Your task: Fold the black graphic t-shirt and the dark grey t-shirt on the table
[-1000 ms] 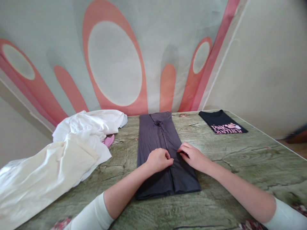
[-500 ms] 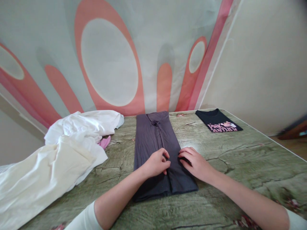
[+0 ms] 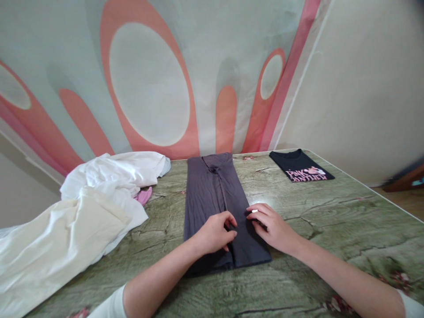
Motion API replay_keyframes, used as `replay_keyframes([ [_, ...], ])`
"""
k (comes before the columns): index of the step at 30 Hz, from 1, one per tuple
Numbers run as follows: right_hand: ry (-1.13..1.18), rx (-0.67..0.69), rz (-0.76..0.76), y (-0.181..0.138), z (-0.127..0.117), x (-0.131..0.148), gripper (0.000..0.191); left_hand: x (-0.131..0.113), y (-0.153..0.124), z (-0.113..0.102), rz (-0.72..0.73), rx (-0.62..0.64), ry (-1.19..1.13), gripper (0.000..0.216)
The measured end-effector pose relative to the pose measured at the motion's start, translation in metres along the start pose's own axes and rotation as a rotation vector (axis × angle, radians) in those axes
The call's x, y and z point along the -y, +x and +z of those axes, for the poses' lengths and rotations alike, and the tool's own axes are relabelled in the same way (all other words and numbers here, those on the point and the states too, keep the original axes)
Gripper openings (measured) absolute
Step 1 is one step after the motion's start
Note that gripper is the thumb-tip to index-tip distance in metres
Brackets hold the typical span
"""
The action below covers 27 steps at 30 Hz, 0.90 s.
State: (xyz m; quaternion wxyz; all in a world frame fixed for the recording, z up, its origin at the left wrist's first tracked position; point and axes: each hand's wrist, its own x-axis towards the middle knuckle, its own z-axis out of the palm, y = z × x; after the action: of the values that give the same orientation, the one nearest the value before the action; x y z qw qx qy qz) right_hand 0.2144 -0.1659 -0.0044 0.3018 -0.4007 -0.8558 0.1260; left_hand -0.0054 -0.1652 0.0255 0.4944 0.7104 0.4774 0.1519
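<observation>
A dark grey-purple garment (image 3: 205, 190) lies folded into a long rectangle on the table, with a lengthwise seam or fold line and a small gathered twist near its far end. Over its nearer half is my left hand (image 3: 218, 232), fingers curved and thumb apart from the index finger, with nothing visible between them. My right hand (image 3: 270, 225) rests at the garment's right edge, its fingers loosely bent and spread, the tips at the cloth. Whether the left fingertips touch the cloth, I cannot tell.
Heaped at the left are white and cream clothes (image 3: 76, 225), with a bit of pink cloth (image 3: 144, 195) showing. A folded black T-shirt (image 3: 303, 167) with pink lettering lies at the far right of the wood-patterned table (image 3: 331, 225). Behind stands a wall with a coral pattern (image 3: 195, 128).
My left hand has shifted slightly nearer to me and its thumb and index have come a little closer together. My right hand has barely moved. The garment keeps its shape.
</observation>
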Motion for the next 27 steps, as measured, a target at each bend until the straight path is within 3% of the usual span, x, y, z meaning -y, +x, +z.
replay_keyframes([
  [7, 0.005, 0.047, -0.033, 0.0, -0.001, 0.008, 0.026, -0.008, -0.005, -0.004, 0.043, 0.092, 0.054, 0.028],
  [13, -0.024, 0.065, -0.042, -0.002, 0.001, 0.005, 0.028, -0.011, -0.01, -0.008, 0.119, 0.038, 0.229, 0.031],
  [20, -0.024, 0.098, -0.1, -0.003, 0.0, 0.012, 0.03, -0.012, -0.014, -0.006, 0.084, 0.131, 0.229, 0.03],
  [27, -0.034, 0.134, -0.1, -0.001, -0.003, 0.013, 0.017, -0.01, -0.016, -0.006, 0.057, 0.156, 0.208, 0.03],
])
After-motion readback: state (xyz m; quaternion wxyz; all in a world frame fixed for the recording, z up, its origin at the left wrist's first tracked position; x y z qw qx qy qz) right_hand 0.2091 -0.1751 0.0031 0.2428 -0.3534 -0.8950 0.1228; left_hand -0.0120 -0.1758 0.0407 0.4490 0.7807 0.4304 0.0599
